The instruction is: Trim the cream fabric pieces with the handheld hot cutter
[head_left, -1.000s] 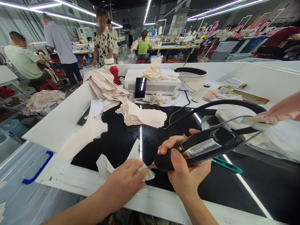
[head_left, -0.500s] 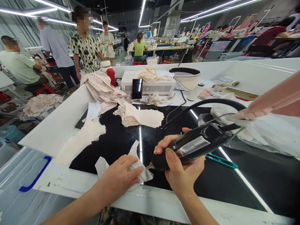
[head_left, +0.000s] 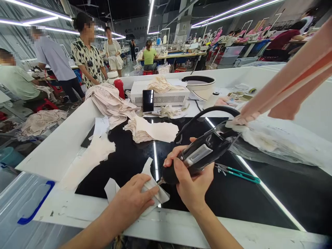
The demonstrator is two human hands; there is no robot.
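My right hand (head_left: 190, 181) is wrapped round a black and silver corded tool (head_left: 201, 155), its metal tip pointing down-left at a small white fabric piece (head_left: 153, 192). My left hand (head_left: 133, 199) lies flat on that piece with fingers stretched out, pinning it to the black glossy table top (head_left: 135, 159). The tool's black cable (head_left: 207, 112) loops up and away behind it.
Teal scissors (head_left: 237, 172) lie right of the tool. Another person's hand (head_left: 243, 119) in a pink sleeve reaches onto a clear plastic bag (head_left: 280, 140) at right. Beige fabric stacks (head_left: 150, 129), a phone (head_left: 148, 100) and a white machine (head_left: 160, 93) stand behind. A clear bin (head_left: 23, 211) sits at left.
The view has shifted, so everything sits a little further left in frame. The other person's arm has risen at right. My hands keep their hold and place on the fabric.
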